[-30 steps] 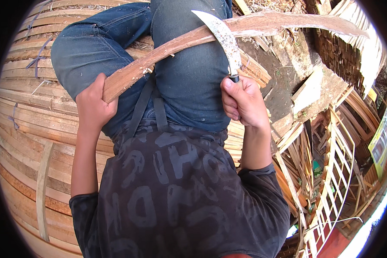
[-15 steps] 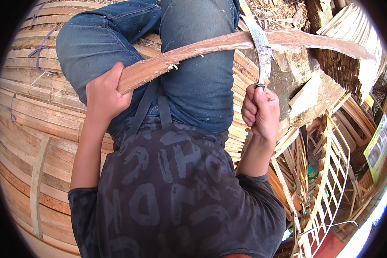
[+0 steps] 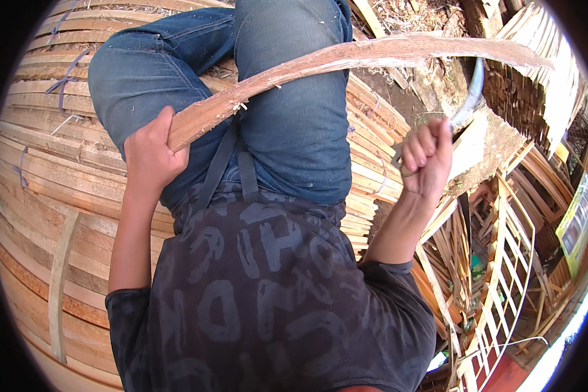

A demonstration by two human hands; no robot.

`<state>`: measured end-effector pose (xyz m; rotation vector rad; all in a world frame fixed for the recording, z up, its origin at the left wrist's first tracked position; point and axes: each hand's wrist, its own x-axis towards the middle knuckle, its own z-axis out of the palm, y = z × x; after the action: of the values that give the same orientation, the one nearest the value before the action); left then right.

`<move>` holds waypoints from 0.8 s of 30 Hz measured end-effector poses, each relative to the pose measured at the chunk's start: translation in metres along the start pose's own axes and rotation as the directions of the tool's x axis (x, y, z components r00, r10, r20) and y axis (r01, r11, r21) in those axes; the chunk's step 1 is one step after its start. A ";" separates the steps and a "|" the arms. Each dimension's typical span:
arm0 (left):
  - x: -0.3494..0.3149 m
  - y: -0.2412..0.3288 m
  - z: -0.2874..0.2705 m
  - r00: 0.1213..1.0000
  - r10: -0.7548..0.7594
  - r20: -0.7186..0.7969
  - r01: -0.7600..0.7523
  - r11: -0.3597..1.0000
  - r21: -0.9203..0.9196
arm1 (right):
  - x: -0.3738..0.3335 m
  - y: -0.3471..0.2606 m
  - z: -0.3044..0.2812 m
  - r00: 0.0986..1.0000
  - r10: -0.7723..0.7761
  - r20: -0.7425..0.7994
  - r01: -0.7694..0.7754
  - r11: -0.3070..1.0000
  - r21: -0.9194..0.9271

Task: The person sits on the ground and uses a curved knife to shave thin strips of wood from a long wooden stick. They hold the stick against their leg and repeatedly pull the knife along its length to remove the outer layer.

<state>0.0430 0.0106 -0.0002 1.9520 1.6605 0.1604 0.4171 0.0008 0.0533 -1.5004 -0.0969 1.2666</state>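
Note:
My left hand (image 3: 151, 151) is closed around the near end of a long, rough wooden plank (image 3: 320, 61). The plank slants up to the right across my jeans-clad knees and reaches out past the right one. Small splinters stick up from its lower edge near my left hand. In my right hand (image 3: 428, 154) is a machete (image 3: 472, 98) with a curved blade, its handle mostly hidden by my closed fingers. The blade points up and away on the right, seen nearly edge-on, and its tip passes behind the plank or ends at it; I cannot tell which.
Bundled wooden slats (image 3: 46, 130) tied with purple string lie at the left and under me. A stone block (image 3: 483, 147) sits beyond my right hand. Stacked thin slats (image 3: 542, 52) stand at the far right, and a wooden lattice (image 3: 503, 261) leans at the lower right.
My right hand has swung the machete to the right, off the plank's face, turning the blade edge-on. The plank and my left hand have shifted slightly left, and the plank's far part sits higher.

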 end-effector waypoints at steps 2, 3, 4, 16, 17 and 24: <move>-0.007 -0.006 -0.002 1.000 -0.023 0.005 0.023 1.000 -0.013 | 0.028 -0.052 -0.078 0.943 -0.322 -0.080 0.332 0.904 0.270; -0.010 -0.006 0.000 0.999 -0.035 0.007 0.036 0.999 -0.021 | 0.019 -0.071 -0.092 0.945 -0.323 -0.041 0.323 0.912 0.253; -0.007 -0.006 0.000 0.999 -0.042 -0.001 0.042 0.999 -0.023 | 0.013 -0.083 -0.097 0.944 -0.330 0.001 0.319 0.915 0.245; -0.010 -0.007 -0.009 0.999 -0.048 0.025 0.048 0.999 0.021 | -0.019 0.044 0.043 0.660 0.545 0.517 -0.450 0.838 -0.309; -0.011 -0.008 -0.009 0.999 -0.049 0.003 0.049 0.998 0.027 | -0.015 0.045 0.044 0.670 0.548 0.500 -0.427 0.836 -0.344; -0.008 -0.009 -0.014 0.999 -0.035 0.015 0.034 0.997 0.072 | -0.008 0.032 0.025 0.768 0.480 0.424 -0.306 0.856 -0.416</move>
<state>0.0273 0.0083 0.0098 1.9703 1.7096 0.0728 0.3786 0.0000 0.0389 -1.4563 -0.3708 2.0777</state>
